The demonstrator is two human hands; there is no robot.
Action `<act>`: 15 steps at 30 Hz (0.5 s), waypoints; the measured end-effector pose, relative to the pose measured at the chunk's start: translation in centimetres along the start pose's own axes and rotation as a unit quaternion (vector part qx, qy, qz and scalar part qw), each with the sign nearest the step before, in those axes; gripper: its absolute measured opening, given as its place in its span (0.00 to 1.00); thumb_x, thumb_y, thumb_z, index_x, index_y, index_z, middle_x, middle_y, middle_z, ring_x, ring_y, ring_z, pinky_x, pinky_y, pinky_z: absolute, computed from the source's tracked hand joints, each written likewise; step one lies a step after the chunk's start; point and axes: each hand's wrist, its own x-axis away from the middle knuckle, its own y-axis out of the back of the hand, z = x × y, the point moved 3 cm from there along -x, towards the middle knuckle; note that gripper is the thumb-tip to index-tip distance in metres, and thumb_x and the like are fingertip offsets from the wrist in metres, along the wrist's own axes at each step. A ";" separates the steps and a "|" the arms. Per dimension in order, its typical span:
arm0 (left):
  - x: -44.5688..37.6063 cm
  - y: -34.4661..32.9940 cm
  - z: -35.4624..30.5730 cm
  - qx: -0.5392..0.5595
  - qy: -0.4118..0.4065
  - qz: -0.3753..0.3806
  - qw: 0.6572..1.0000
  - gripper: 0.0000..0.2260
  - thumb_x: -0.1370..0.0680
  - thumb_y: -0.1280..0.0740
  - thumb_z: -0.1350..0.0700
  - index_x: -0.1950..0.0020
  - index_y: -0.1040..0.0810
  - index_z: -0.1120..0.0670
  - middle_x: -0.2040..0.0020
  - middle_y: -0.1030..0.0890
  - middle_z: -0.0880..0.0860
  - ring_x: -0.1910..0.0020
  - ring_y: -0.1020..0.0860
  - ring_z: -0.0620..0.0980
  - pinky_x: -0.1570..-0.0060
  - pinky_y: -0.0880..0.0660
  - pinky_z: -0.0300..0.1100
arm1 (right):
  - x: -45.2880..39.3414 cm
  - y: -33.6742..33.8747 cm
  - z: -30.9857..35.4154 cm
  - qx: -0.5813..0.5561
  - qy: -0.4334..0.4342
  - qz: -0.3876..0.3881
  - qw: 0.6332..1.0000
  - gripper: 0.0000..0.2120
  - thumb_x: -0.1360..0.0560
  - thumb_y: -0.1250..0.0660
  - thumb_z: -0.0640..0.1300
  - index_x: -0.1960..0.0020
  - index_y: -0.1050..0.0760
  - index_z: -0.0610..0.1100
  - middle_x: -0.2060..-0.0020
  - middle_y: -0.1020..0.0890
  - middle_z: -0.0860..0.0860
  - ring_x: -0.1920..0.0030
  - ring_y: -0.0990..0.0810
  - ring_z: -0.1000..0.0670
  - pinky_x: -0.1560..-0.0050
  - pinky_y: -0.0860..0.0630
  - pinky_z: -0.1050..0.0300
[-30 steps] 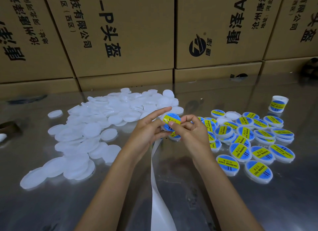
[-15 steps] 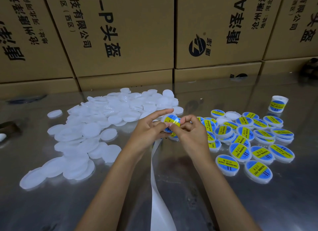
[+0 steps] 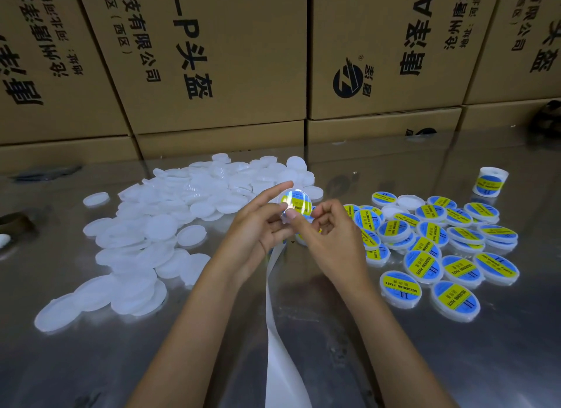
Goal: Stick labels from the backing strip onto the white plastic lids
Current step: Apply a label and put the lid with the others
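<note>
At frame centre, the left hand (image 3: pixel 258 225) held a round white plastic lid with a blue-and-yellow label (image 3: pixel 296 202) in a curled grip, forefinger stretched over its top — the right hand (image 3: pixel 328 234) pressed its thumb on the label, other fingers curled. White backing strip (image 3: pixel 277 316) trailed down over the shiny surface (image 3: pixel 394 362).

Labelled lid (image 3: pixel 296 202) held tilted above table; bare white lids (image 3: pixel 170 216) heaped left; backing strip (image 3: pixel 277 331) hangs below.
</note>
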 end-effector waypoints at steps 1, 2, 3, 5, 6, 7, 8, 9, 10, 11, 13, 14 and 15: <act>0.0 -0.1 0.1 0.004 0.007 0.005 1.000 0.16 0.19 0.40 0.65 0.36 0.19 0.53 0.41 0.17 0.63 0.44 0.17 0.59 0.46 0.18 0.48 | 0.1 -0.1 0.0 0.023 0.006 0.004 1.000 0.22 0.32 0.28 0.67 0.58 0.30 0.50 0.68 0.23 0.54 0.68 0.26 0.57 0.67 0.32 0.65; 0.1 -0.3 0.1 0.006 0.013 0.013 1.000 0.16 0.19 0.40 0.65 0.35 0.20 0.54 0.40 0.17 0.63 0.43 0.17 0.60 0.44 0.19 0.49 | 0.2 -0.1 0.1 0.048 0.014 0.004 0.999 0.23 0.31 0.30 0.68 0.59 0.31 0.49 0.68 0.23 0.54 0.67 0.25 0.56 0.68 0.33 0.63; 0.1 -0.5 0.2 0.005 0.016 0.021 1.000 0.16 0.19 0.40 0.64 0.34 0.20 0.54 0.40 0.17 0.63 0.42 0.18 0.60 0.43 0.19 0.49 | 0.3 -0.1 0.1 0.070 0.022 0.002 0.997 0.23 0.29 0.33 0.68 0.60 0.32 0.48 0.69 0.24 0.54 0.67 0.25 0.55 0.67 0.33 0.61; 0.1 -0.8 0.3 0.002 0.021 0.031 0.999 0.16 0.19 0.40 0.64 0.33 0.21 0.55 0.40 0.17 0.62 0.41 0.18 0.59 0.45 0.18 0.49 | 0.3 0.1 0.2 0.088 0.033 -0.005 0.996 0.22 0.24 0.37 0.65 0.64 0.33 0.49 0.71 0.26 0.55 0.68 0.27 0.54 0.67 0.33 0.56; 0.1 -0.9 0.3 0.001 0.023 0.033 0.999 0.16 0.19 0.40 0.65 0.33 0.21 0.55 0.40 0.17 0.61 0.42 0.17 0.57 0.46 0.18 0.48 | 0.2 0.3 0.3 0.087 0.037 -0.012 0.995 0.22 0.22 0.39 0.63 0.66 0.35 0.49 0.73 0.27 0.55 0.69 0.29 0.54 0.67 0.34 0.54; 0.2 -0.9 0.3 -0.001 0.025 0.035 0.999 0.16 0.19 0.40 0.65 0.34 0.21 0.56 0.41 0.17 0.61 0.44 0.17 0.56 0.48 0.18 0.48 | 0.1 0.4 0.3 0.085 0.040 -0.021 0.995 0.22 0.20 0.41 0.61 0.67 0.37 0.50 0.74 0.28 0.55 0.70 0.30 0.53 0.67 0.35 0.54; 0.2 -0.9 0.3 -0.009 0.025 0.036 0.999 0.16 0.19 0.40 0.65 0.34 0.21 0.56 0.42 0.16 0.61 0.46 0.16 0.55 0.49 0.17 0.47 | 0.1 0.6 0.4 0.085 0.043 -0.031 0.995 0.22 0.19 0.42 0.58 0.69 0.38 0.50 0.76 0.29 0.54 0.71 0.31 0.53 0.67 0.36 0.53; 0.3 -0.8 0.3 -0.025 0.021 0.036 0.999 0.15 0.19 0.39 0.66 0.35 0.21 0.56 0.44 0.16 0.60 0.48 0.16 0.54 0.50 0.17 0.46 | 0.0 0.7 0.3 0.087 0.043 -0.038 0.994 0.23 0.18 0.43 0.57 0.69 0.38 0.50 0.77 0.30 0.53 0.72 0.32 0.53 0.67 0.37 0.53; 0.3 -0.7 0.3 -0.049 0.015 0.036 0.998 0.15 0.19 0.38 0.66 0.35 0.21 0.56 0.47 0.15 0.60 0.50 0.16 0.54 0.52 0.18 0.45 | 0.0 0.8 0.3 0.091 0.043 -0.043 0.994 0.23 0.17 0.44 0.56 0.69 0.38 0.50 0.77 0.31 0.52 0.72 0.32 0.53 0.67 0.38 0.53; 0.4 -0.7 0.3 -0.074 0.008 0.036 0.997 0.15 0.20 0.37 0.67 0.36 0.21 0.55 0.49 0.15 0.60 0.52 0.15 0.54 0.53 0.18 0.43 | -0.1 0.8 0.3 0.096 0.043 -0.043 0.993 0.23 0.17 0.44 0.55 0.70 0.38 0.50 0.78 0.31 0.53 0.72 0.32 0.53 0.68 0.38 0.53; 0.5 -0.5 0.2 -0.121 -0.007 0.036 0.992 0.17 0.21 0.34 0.69 0.36 0.21 0.54 0.51 0.15 0.60 0.55 0.16 0.54 0.57 0.19 0.40 | -0.1 0.8 0.2 0.100 0.046 -0.037 0.993 0.23 0.17 0.44 0.55 0.70 0.38 0.51 0.78 0.31 0.53 0.72 0.32 0.53 0.67 0.37 0.53; 0.5 -0.4 0.1 -0.142 -0.015 0.038 0.989 0.19 0.22 0.33 0.69 0.35 0.22 0.53 0.51 0.14 0.61 0.58 0.16 0.53 0.58 0.20 0.39 | -0.1 0.7 0.3 0.094 0.047 -0.033 0.994 0.23 0.17 0.44 0.54 0.70 0.37 0.50 0.77 0.31 0.53 0.71 0.31 0.52 0.67 0.36 0.52; 0.5 -0.3 0.0 -0.165 -0.022 0.041 0.985 0.22 0.23 0.32 0.70 0.33 0.23 0.51 0.52 0.14 0.60 0.61 0.17 0.52 0.59 0.21 0.38 | -0.1 0.6 0.3 0.083 0.047 -0.028 0.995 0.22 0.17 0.44 0.54 0.69 0.36 0.50 0.77 0.31 0.52 0.70 0.31 0.51 0.66 0.35 0.51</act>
